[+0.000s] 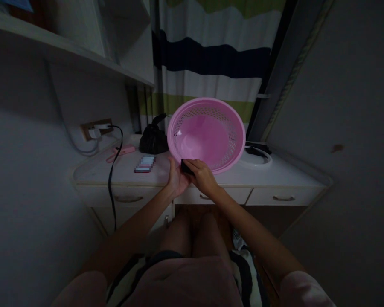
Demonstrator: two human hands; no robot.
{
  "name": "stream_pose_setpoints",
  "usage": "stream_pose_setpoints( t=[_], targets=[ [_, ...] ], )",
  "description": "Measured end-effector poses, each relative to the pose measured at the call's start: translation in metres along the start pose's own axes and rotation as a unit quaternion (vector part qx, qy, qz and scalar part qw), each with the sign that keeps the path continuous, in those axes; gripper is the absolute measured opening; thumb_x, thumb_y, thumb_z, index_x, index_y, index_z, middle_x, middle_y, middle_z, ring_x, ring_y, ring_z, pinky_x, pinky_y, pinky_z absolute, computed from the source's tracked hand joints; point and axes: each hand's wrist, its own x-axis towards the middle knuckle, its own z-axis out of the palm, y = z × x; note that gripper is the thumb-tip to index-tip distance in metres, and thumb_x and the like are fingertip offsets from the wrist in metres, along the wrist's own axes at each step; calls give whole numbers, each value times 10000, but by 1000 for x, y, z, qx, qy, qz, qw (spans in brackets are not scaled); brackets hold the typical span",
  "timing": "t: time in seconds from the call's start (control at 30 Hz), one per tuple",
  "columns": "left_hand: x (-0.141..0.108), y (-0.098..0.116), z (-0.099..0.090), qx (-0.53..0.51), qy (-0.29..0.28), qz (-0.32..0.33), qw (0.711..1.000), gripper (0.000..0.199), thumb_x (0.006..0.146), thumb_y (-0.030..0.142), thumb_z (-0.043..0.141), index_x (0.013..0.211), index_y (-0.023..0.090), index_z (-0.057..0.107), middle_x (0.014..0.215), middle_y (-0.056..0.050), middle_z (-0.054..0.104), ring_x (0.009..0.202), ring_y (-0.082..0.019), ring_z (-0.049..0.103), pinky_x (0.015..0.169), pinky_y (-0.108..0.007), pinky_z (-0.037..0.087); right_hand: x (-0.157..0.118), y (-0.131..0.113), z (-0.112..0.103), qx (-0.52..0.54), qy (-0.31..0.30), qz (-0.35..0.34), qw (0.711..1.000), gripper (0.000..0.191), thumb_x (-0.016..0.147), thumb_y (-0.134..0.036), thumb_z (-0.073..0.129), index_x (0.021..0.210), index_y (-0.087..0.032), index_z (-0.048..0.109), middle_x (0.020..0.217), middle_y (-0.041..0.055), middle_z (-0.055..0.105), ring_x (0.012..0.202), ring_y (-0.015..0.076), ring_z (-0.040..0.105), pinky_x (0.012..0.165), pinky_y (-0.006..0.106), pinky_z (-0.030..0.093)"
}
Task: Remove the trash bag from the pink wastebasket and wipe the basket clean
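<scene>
A small black item [187, 167] is between my two hands, just in front of the pink basket. My right hand [203, 175] closes over it from the right, its fingers pressed on top. Beneath and to the left, my left hand [178, 180] is palm up with the thumb raised apart, touching the item's lower side. The pink basket [206, 138] is tipped with its opening toward me, and its lower rim is close to my fingertips. What the black item is cannot be made out.
On the white desk [121, 174] are a phone [145, 164], a pink strapped item [125, 150], a black plastic bag [153, 140] and a white ring-shaped object [264, 160]. A black cable [110, 179] hangs over the left front edge. Shelves overhang the left side.
</scene>
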Motion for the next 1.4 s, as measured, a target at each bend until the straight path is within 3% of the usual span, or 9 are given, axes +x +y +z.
stream_pose_setpoints(
  t=[0.17, 0.27, 0.53, 0.73, 1.0, 1.17, 1.4],
  targets=[
    [-1, 6, 1, -26, 6, -7, 1000, 658, 828, 668, 201, 909, 171, 625, 737, -75, 640, 823, -233, 634, 671, -326, 504, 26, -8, 11, 57, 40, 28, 997, 475, 822, -135, 537, 1289, -85, 469, 1271, 149, 540, 1163, 215, 488, 999, 350, 393],
    [0, 9, 1, -27, 13, -3, 1000, 654, 830, 665, 197, 826, 166, 619, 650, -63, 611, 761, -221, 636, 624, -308, 501, 31, -12, 11, 51, 30, 35, 998, 463, 826, -127, 528, 1280, -55, 473, 1261, 157, 546, 1143, 212, 493, 978, 335, 403],
    [1, 11, -1, -33, 11, 23, 999, 664, 840, 651, 207, 863, 112, 595, 753, -104, 630, 834, -235, 620, 699, -352, 518, 2, -13, 1, -106, -4, 37, 994, 327, 851, -142, 512, 1171, -109, 572, 1043, 129, 630, 936, 226, 531, 837, 367, 429],
    [-2, 1, 1, -15, -15, 52, 998, 607, 877, 585, 210, 981, 111, 574, 774, -99, 635, 827, -225, 617, 704, -366, 522, -10, -4, -4, -123, 8, 0, 992, 285, 851, -143, 515, 1122, -107, 599, 990, 118, 636, 914, 220, 525, 820, 347, 420],
    [3, 11, -2, -3, -10, 13, 1000, 577, 877, 573, 248, 989, 104, 566, 819, -110, 637, 841, -226, 611, 707, -364, 524, -5, -4, -4, -80, 3, -13, 997, 302, 843, -124, 521, 1136, -120, 595, 1040, 118, 642, 929, 211, 536, 832, 357, 423],
    [5, 11, -6, 1, -17, 13, 1000, 706, 838, 655, 154, 998, 114, 579, 871, -130, 644, 837, -238, 612, 676, -380, 523, -7, -3, -3, -39, -5, 4, 999, 379, 812, -84, 540, 1188, -114, 566, 1116, 131, 631, 991, 217, 549, 882, 379, 429],
    [10, 1, -11, -48, 70, 2, 996, 405, 914, 450, 309, 913, 174, 606, 731, -27, 637, 635, -137, 601, 578, -251, 492, 14, -6, 8, 45, -22, 15, 999, 474, 805, -103, 548, 1276, -116, 492, 1246, 148, 566, 1140, 206, 517, 977, 374, 409]
  ],
)
